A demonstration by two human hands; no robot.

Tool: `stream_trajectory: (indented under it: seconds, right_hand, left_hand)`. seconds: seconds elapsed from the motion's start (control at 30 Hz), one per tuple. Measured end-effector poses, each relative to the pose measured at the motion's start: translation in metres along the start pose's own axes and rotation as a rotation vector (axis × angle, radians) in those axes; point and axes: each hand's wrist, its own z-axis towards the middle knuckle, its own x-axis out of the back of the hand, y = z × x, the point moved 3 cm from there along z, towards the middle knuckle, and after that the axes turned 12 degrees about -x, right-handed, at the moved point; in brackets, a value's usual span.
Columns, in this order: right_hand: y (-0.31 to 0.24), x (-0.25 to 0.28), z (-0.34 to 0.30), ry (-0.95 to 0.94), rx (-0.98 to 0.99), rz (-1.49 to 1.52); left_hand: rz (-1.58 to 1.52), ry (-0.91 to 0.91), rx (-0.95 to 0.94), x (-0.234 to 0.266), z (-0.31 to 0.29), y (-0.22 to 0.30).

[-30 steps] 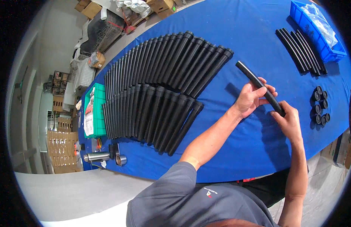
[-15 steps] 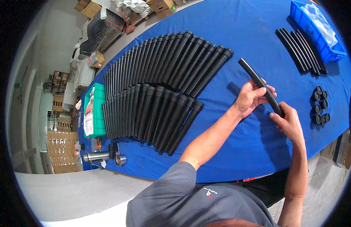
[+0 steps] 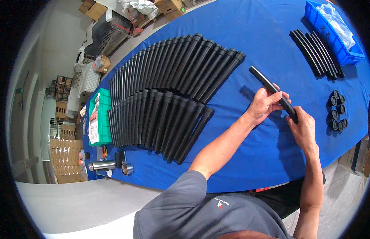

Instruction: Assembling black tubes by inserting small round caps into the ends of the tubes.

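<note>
A plain black tube (image 3: 264, 81) is held at a slant above the blue cloth, its far end pointing up and left. My left hand (image 3: 265, 102) is closed round its middle, thumb across the top. At the near end my right hand (image 3: 303, 126) grips the tube, and its fingers hide that end. To the left lie two rows of black tubes with wider caps, a far row (image 3: 173, 63) and a near row (image 3: 165, 121). Several round black caps (image 3: 334, 100) stand on the cloth to the right of my hands.
Several uncapped black tubes (image 3: 316, 53) lie at the far right, beside a blue crate (image 3: 326, 30) with clear plastic bags. At the left are a green crate (image 3: 104, 119), a steel flask (image 3: 103, 165) and a metal cup (image 3: 127, 169). Cardboard boxes (image 3: 169, 7) stand beyond the table.
The tube has shifted slightly to the left and its upper end has dropped a little. My right hand has moved slightly left; both hands keep their hold.
</note>
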Motion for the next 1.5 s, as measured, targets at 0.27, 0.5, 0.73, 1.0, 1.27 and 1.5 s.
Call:
stream_trajectory:
  seconds: [0.27,0.5,0.73,1.0,1.27,1.5]
  right_hand:
    - [0.0,-0.004,-0.001,0.025,0.035,0.014]
    - [-0.007,0.003,0.002,-0.435,-0.375,0.289]
    - [-0.004,0.003,0.004,-0.092,-0.111,0.102]
    - [0.003,-0.007,0.0,0.108,0.066,-0.031]
    - [0.0,-0.004,-0.002,0.199,0.068,-0.063]
    - [-0.002,0.0,0.003,-0.445,-0.41,0.272]
  left_hand:
    - [-0.042,-0.005,-0.014,-0.003,-0.002,0.005]
    - [-0.048,-0.086,-0.019,0.002,-0.004,0.005]
    - [0.03,-0.004,-0.026,0.004,-0.003,0.004]
    - [-0.04,-0.006,0.002,0.003,-0.001,0.0]
    - [-0.02,-0.005,0.022,-0.003,0.001,-0.001]
    - [-0.025,-0.025,0.01,0.001,-0.003,0.004]
